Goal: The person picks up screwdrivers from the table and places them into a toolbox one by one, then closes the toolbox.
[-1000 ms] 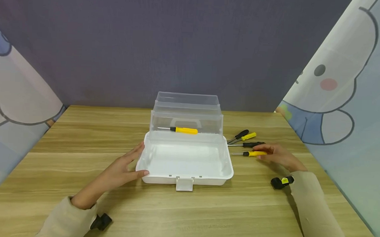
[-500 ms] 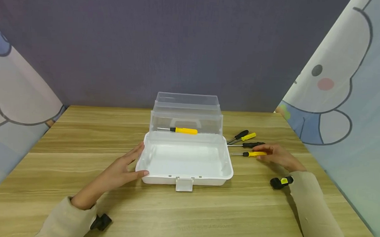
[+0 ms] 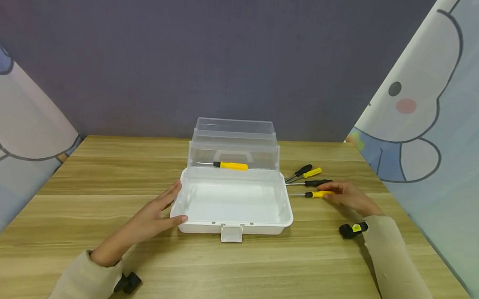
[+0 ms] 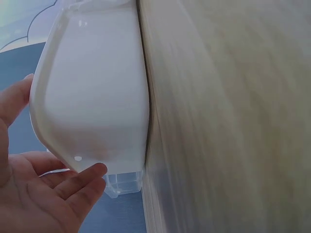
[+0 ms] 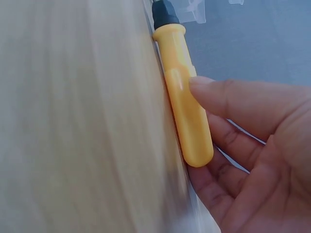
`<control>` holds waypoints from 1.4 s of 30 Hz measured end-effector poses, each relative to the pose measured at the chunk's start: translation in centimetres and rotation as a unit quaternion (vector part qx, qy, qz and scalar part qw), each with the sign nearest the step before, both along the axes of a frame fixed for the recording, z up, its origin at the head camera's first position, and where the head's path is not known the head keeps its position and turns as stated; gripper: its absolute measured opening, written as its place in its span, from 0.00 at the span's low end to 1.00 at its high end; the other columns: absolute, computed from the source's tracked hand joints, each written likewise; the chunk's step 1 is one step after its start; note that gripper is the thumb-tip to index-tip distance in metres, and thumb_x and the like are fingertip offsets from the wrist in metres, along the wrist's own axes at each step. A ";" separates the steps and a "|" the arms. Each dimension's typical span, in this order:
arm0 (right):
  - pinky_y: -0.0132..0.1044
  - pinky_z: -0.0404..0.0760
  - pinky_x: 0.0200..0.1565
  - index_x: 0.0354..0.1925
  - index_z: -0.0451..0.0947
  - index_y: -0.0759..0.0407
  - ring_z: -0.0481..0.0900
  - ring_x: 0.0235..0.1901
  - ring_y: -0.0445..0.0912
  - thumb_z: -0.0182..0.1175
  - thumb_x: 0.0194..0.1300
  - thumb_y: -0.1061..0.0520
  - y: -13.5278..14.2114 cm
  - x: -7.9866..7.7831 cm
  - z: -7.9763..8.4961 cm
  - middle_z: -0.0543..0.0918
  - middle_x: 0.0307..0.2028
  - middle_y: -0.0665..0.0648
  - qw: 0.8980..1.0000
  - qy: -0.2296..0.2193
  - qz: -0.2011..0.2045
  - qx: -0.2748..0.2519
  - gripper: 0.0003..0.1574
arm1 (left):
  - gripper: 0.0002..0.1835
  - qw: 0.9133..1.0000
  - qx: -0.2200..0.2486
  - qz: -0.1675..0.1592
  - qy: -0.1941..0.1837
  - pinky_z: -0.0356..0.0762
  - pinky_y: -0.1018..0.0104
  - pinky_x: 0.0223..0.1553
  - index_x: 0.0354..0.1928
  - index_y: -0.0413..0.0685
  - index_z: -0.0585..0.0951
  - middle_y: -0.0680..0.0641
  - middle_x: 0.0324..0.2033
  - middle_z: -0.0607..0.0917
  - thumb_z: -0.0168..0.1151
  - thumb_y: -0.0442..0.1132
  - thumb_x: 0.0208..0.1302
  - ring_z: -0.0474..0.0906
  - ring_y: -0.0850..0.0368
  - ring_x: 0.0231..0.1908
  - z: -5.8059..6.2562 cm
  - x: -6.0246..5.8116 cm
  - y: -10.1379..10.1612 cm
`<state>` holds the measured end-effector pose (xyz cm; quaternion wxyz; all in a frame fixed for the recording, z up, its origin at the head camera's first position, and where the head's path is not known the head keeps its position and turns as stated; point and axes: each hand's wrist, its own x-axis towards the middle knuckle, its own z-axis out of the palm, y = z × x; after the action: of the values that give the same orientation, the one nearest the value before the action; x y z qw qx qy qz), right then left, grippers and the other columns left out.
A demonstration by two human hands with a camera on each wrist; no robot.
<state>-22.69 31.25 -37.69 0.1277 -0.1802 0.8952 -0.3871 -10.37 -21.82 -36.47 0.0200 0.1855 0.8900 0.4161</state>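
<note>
An opened white toolbox [image 3: 230, 229] with a clear raised lid stands mid-table in the head view. My left hand [image 3: 153, 217] spans its left end, thumb on the front rim and loosely extended fingers against the side. To the right of the box lies a screwdriver with a yellow handle [image 5: 187, 104] and black collar, its shaft pointing at the box. My right hand [image 3: 348, 197] pinches that handle, the thumb on top and the fingers round the far side and butt end. The handle lies along the table top in the right wrist view.
Just behind the right hand lies a black-handled screwdriver [image 3: 313, 183]. Farther back are another black-handled one [image 3: 304, 170] and a yellow-handled one [image 3: 312, 172], crossing close together. One more yellow screwdriver [image 3: 232, 166] rests at the box's back, by the clear lid [image 3: 235, 138]. A dark wall rises behind the table.
Both hands, the box and the screwdrivers keep their places. Only the head view has shifted slightly.
</note>
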 end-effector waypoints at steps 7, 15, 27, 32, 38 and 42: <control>0.23 0.73 0.46 0.55 0.75 0.68 0.75 0.49 0.41 0.61 0.64 0.59 0.0 0.1 -0.2 0.78 0.53 0.68 1.000 0.002 0.004 -0.008 0.23 | 0.48 1.000 0.003 0.002 -0.005 0.49 0.39 0.64 0.72 0.37 0.50 0.39 0.73 0.47 0.66 0.48 0.59 0.43 0.38 0.70 -0.1 -0.1 0.3; 0.25 0.75 0.44 0.52 0.78 0.68 0.76 0.46 0.46 0.60 0.64 0.63 -0.2 0.2 -0.5 0.80 0.50 0.67 1.000 0.008 -0.001 0.004 0.18 | 0.48 1.000 -0.001 0.003 -0.007 0.50 0.36 0.63 0.72 0.37 0.50 0.38 0.72 0.47 0.66 0.49 0.59 0.45 0.38 0.70 -0.2 0.0 0.1; 0.26 0.75 0.44 0.50 0.78 0.68 0.77 0.44 0.41 0.60 0.64 0.63 0.0 -0.2 -0.3 0.81 0.48 0.66 0.999 0.021 0.009 0.022 0.16 | 0.48 1.000 0.000 -0.002 -0.009 0.50 0.36 0.63 0.72 0.39 0.50 0.41 0.73 0.46 0.65 0.49 0.60 0.45 0.38 0.70 -0.1 0.1 0.0; 0.26 0.76 0.43 0.50 0.78 0.69 0.77 0.42 0.39 0.59 0.65 0.63 0.0 -0.1 -0.2 0.81 0.48 0.66 1.000 0.017 0.008 0.015 0.16 | 0.47 1.000 0.000 -0.004 -0.006 0.50 0.36 0.63 0.72 0.38 0.50 0.41 0.73 0.46 0.65 0.49 0.60 0.47 0.37 0.69 0.0 0.1 0.0; 0.28 0.77 0.42 0.50 0.78 0.68 0.77 0.42 0.40 0.59 0.65 0.62 -0.1 0.1 0.0 0.81 0.47 0.65 0.999 0.026 0.003 0.018 0.16 | 0.47 1.000 0.000 -0.003 -0.007 0.50 0.36 0.63 0.72 0.37 0.50 0.41 0.73 0.47 0.65 0.49 0.60 0.46 0.38 0.70 0.1 0.1 0.0; 0.29 0.78 0.40 0.50 0.78 0.67 0.77 0.39 0.38 0.58 0.65 0.63 0.0 0.1 0.1 0.81 0.47 0.65 0.999 0.038 -0.004 0.021 0.15 | 0.47 1.000 -0.001 -0.003 -0.003 0.50 0.36 0.63 0.72 0.37 0.50 0.40 0.73 0.47 0.65 0.49 0.60 0.46 0.37 0.70 0.1 0.1 0.0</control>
<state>-22.59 31.27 -37.56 0.0952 -0.1883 0.9081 -0.3618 -10.24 -21.77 -36.36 0.0241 0.1872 0.8896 0.4160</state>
